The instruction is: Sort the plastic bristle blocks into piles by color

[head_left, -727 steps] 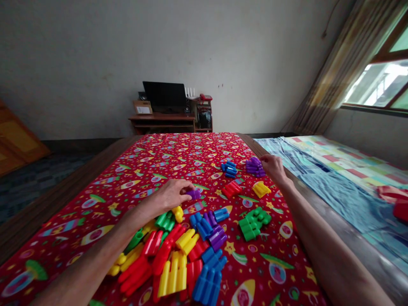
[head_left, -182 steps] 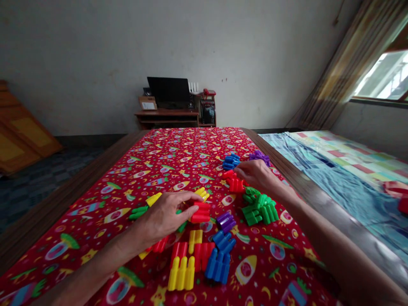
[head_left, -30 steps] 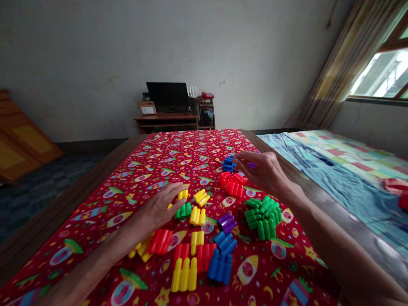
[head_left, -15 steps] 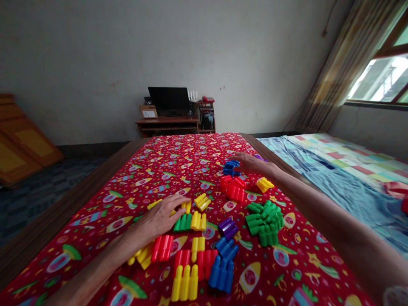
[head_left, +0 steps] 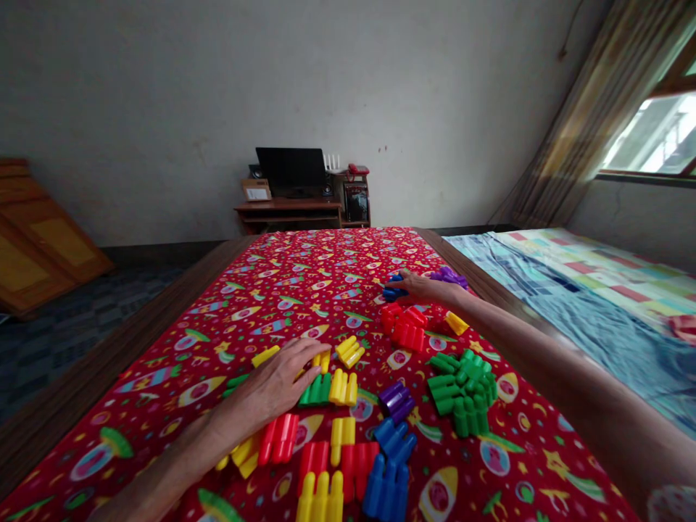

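Observation:
My left hand (head_left: 288, 371) rests low over the cloth, with thumb and fingertips closed around a yellow toy building block (head_left: 322, 361). Beside it lie a green block (head_left: 315, 390) and other yellow blocks (head_left: 343, 387). Farther off, my right hand (head_left: 417, 286) is on a small pile of blue blocks (head_left: 392, 288), its fingers curled over their right side; some of the fingers are hidden. Purple blocks (head_left: 450, 276) lie just beyond my right wrist, and a group of red blocks (head_left: 405, 326) is on the near side.
A pile of green blocks (head_left: 465, 388) sits to the right, with a lone yellow block (head_left: 457, 323) behind it. Near me are a purple block (head_left: 396, 400), blue blocks (head_left: 387, 487) and red blocks (head_left: 279, 438). The patterned red cloth (head_left: 179, 424) covers the table.
My right hand has come down onto the blue blocks, uncovering more of the purple ones. My left hand stays at the yellow block. The view has shifted slightly.

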`<state>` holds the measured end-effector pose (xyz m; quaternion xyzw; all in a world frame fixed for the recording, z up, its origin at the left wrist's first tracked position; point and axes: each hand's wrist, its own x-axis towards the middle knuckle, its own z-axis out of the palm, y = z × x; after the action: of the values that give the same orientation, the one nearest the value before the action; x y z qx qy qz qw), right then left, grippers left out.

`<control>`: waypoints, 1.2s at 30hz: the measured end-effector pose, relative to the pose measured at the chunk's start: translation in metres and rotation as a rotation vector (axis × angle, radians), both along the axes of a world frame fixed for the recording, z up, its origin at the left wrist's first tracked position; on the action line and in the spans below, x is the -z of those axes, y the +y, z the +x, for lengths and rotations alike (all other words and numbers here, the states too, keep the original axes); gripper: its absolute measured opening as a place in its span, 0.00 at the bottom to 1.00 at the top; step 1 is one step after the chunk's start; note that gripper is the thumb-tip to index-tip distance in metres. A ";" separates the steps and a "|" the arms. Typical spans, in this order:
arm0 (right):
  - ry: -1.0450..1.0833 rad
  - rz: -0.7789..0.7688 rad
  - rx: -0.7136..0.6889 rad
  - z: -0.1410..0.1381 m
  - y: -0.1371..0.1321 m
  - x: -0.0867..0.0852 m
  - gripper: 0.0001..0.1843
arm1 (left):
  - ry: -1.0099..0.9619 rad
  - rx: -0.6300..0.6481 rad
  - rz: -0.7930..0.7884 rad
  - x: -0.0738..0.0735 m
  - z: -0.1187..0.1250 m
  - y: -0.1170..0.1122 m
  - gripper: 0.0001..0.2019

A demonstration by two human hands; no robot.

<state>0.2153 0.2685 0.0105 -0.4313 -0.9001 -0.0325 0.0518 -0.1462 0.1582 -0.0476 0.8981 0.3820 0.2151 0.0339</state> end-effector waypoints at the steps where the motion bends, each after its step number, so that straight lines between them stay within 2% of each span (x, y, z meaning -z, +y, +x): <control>1: -0.010 0.003 0.020 -0.001 0.001 0.004 0.24 | -0.004 0.000 -0.004 -0.001 0.001 -0.001 0.17; 5: -0.035 -0.005 0.085 -0.004 0.006 0.016 0.24 | -0.010 0.002 -0.015 -0.005 0.004 -0.002 0.16; 10: -0.037 -0.015 0.060 -0.010 0.018 0.016 0.22 | 0.020 -0.023 -0.007 -0.004 0.003 -0.003 0.17; 18: 0.031 -0.039 0.088 -0.018 0.020 0.005 0.24 | 0.008 -0.013 -0.009 -0.012 0.006 -0.007 0.17; 22: 0.059 -0.046 0.102 -0.008 0.014 -0.008 0.28 | 0.008 0.006 0.001 -0.012 0.007 -0.007 0.17; 25: 0.101 -0.019 0.126 0.004 0.010 -0.020 0.29 | -0.003 0.007 0.012 -0.008 0.005 -0.005 0.17; 29: 0.093 -0.009 0.233 0.013 0.000 -0.028 0.29 | -0.004 0.000 -0.009 -0.004 0.004 -0.004 0.17; 31: 0.045 -0.004 0.288 0.012 -0.004 -0.026 0.26 | -0.003 -0.005 -0.014 -0.005 0.005 -0.004 0.17; 36: -0.039 0.004 0.294 -0.002 0.001 -0.014 0.08 | 0.019 0.024 -0.013 -0.015 0.009 -0.006 0.17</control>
<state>0.2130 0.2690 0.0240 -0.5576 -0.8281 -0.0500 0.0298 -0.1371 0.1518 -0.0326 0.9044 0.3730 0.2037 0.0387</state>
